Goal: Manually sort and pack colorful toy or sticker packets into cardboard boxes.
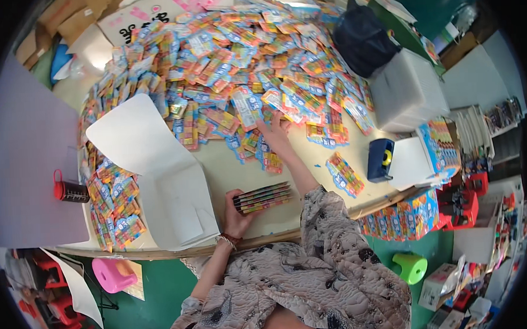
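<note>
My left hand (237, 217) is wrapped around the end of a neat stack of flat colourful packs (264, 198), held edge-on above the table's near side. My right hand (275, 133) reaches to the near edge of a large heap of packs (212, 67). Its thumb and fingers are apart, at the lower corner of a blue-and-white pack (247, 108). Whether it grips that pack is not clear. Several packs lie just left of my right forearm, and a single pack (345, 174) lies apart on its right.
A white open-flapped box (179, 197) stands left of my left hand, with more packs (118, 203) beyond it. At right are a blue tape dispenser (381, 159), a translucent bin (407, 90) and a dark bag (361, 37). Pink (113, 275) and green stools (410, 267) stand on the floor.
</note>
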`<state>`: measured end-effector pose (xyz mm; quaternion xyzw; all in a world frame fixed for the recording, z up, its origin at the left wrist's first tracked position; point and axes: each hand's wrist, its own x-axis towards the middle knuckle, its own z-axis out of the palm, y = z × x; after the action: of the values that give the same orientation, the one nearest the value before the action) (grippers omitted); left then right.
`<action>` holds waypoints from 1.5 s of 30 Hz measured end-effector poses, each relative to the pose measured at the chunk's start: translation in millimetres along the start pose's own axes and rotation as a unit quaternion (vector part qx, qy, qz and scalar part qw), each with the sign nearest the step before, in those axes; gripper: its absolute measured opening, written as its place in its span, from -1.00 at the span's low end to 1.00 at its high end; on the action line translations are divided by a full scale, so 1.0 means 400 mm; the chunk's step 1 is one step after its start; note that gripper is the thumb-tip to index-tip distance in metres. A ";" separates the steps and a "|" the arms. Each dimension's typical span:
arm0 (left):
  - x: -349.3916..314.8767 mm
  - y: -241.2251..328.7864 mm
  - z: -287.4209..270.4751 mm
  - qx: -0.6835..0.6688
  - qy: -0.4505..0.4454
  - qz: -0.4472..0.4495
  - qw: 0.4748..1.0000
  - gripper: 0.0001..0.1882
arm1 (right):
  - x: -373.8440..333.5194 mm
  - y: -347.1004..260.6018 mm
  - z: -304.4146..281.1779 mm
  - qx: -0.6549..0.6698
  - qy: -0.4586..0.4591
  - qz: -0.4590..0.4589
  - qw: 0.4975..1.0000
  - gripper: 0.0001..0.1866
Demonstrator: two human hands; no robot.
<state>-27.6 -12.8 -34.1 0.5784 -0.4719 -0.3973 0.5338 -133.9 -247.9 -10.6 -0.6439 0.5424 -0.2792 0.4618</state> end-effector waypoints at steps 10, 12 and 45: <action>-0.002 -0.008 -0.087 -0.027 0.129 -0.034 0.991 -0.22 | 0.083 -0.233 -0.042 -0.260 0.077 -0.098 0.958 -0.59; -0.007 -0.013 -0.098 -0.022 0.150 -0.023 0.988 -0.23 | 0.123 -0.271 -0.003 -0.244 0.045 -0.133 0.959 -0.61; -0.001 -0.062 -0.066 0.093 0.212 -0.008 0.973 -0.22 | 0.366 -0.442 0.278 -0.055 -0.066 -0.086 0.993 -0.08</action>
<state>0.6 -6.3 -55.5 0.7003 -0.3783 -0.2241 0.5623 77.3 -357.9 81.0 -0.7296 0.4683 -0.2446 0.4342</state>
